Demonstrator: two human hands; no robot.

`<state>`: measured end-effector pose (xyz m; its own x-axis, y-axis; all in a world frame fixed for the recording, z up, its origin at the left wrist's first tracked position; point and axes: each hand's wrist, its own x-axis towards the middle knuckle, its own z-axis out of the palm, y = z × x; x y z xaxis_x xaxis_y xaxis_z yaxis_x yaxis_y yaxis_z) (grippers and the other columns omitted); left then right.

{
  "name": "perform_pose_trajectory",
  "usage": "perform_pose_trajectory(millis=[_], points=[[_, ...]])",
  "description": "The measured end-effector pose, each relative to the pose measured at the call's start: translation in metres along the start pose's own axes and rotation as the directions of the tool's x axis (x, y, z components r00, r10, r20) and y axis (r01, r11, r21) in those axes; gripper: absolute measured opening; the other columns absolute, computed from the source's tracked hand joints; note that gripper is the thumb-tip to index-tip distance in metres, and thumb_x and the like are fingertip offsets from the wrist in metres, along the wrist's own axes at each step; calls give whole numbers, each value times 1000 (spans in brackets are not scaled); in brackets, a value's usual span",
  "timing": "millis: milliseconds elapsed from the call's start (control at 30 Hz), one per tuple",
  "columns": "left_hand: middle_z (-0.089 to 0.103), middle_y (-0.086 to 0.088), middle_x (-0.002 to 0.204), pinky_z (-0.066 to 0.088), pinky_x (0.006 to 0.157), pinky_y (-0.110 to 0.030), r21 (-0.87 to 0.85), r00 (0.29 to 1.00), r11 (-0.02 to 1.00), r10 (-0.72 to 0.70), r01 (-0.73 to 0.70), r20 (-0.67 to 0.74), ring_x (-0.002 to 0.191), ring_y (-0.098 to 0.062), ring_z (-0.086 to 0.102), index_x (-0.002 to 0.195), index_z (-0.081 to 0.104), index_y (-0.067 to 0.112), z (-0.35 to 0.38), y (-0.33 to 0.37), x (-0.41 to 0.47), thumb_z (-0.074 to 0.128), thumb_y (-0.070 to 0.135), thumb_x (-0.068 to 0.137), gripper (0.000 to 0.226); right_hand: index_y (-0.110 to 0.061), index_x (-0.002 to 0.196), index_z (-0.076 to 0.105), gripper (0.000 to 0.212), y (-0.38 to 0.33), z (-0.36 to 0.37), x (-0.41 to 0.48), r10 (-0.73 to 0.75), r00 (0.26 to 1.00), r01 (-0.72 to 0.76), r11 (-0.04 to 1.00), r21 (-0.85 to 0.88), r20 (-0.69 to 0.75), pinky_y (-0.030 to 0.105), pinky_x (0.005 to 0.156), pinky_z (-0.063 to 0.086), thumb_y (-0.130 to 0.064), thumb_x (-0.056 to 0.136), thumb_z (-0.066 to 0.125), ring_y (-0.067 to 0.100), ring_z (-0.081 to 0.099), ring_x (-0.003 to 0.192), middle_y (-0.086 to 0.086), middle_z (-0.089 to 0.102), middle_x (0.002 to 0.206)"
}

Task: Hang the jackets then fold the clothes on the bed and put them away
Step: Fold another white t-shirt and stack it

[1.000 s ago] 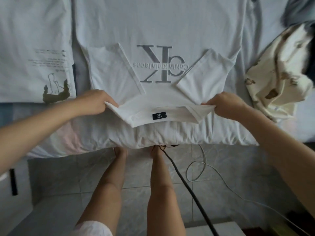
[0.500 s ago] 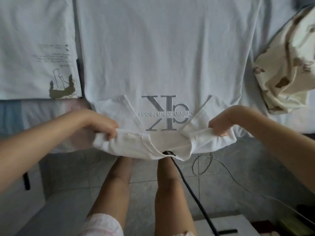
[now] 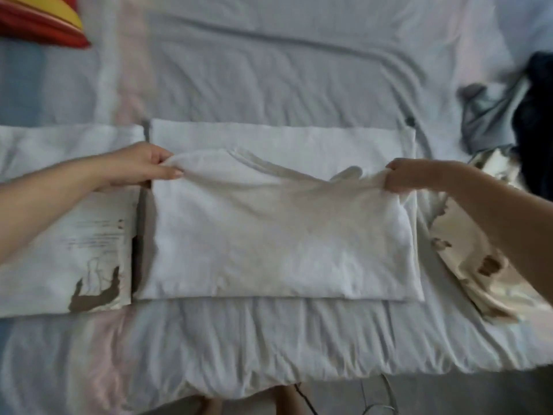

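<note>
A white T-shirt lies folded over itself in the middle of the bed, its print hidden underneath. My left hand pinches the folded edge at its upper left corner. At the upper right corner my right hand grips the same edge, slightly raised off the layer below. The far hem of the shirt shows as a strip beyond the fold.
A second white T-shirt with a dark print lies flat on the left. A cream patterned garment lies on the right, with grey and dark clothes behind it. A red and yellow item sits at the far left. The bed sheet is wrinkled.
Both hands carried the collar end of the white T-shirt away from the bed's near edge and over its body, folding it in half so the logo is covered.
</note>
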<state>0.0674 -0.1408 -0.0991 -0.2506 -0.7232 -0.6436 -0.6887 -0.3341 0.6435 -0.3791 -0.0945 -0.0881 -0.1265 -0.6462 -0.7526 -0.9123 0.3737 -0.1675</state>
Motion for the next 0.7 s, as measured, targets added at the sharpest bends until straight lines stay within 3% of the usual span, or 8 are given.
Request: perform_pose_trajectory(millis=[67,200,300,400,467,567,633,700], points=[[58,-14,87,43,56,-21,10,991,998,57,-56,-125,79,-19,54,98,59,-15,-11,4,46,65,11,86,29,-7,68,51,22,-6,-14,40,8,985,19,988,156,-170,21,48,43,6,84,43,23,49,60,9,52,67],[62,-12,91,41,66,-27,44,893,998,68,-54,-446,81,-20,56,101,66,4,17,-7,102,68,24,86,24,-16,92,59,10,-16,1,92,91,942,71,886,458,-324,22,41,40,-12,84,64,21,47,55,8,55,71],[66,-17,103,40,76,-30,38,755,999,19,8,-655,100,-26,60,107,66,3,44,-13,117,61,31,92,32,-23,94,60,19,-16,24,116,231,866,85,807,585,-444,28,66,47,-36,82,68,23,57,78,2,60,86],[66,-17,110,41,82,-29,36,707,999,35,-13,-707,106,-29,59,109,66,2,43,-18,119,57,26,94,30,-19,79,61,22,-15,30,125,293,820,100,772,628,-492,26,66,40,-40,85,63,21,56,79,1,59,77],[67,-14,104,41,75,-24,42,696,999,46,-23,-716,93,-22,62,106,67,2,38,-23,120,58,24,93,27,-19,79,62,22,-16,26,123,325,820,86,744,663,-471,27,61,41,-40,84,66,19,55,76,1,58,73],[63,-11,94,34,56,-8,-2,693,1000,20,-30,-721,66,1,55,104,66,-2,35,-29,120,59,20,92,25,-19,96,64,27,-18,19,123,400,801,71,675,734,-446,27,72,46,-40,80,71,16,55,73,2,62,88],[60,-7,94,36,61,-13,-91,662,995,-49,-29,-748,80,-14,61,105,63,2,40,-27,110,60,25,92,27,-16,106,59,41,-22,25,121,445,746,156,606,780,-495,29,81,49,-40,76,73,17,59,82,4,64,103],[60,-8,101,37,74,-17,-148,647,989,-100,-20,-755,95,-23,58,112,57,5,55,-26,98,62,32,90,35,-15,118,51,51,-15,41,109,488,657,191,630,753,-575,34,91,46,-40,78,69,19,56,96,5,56,113]])
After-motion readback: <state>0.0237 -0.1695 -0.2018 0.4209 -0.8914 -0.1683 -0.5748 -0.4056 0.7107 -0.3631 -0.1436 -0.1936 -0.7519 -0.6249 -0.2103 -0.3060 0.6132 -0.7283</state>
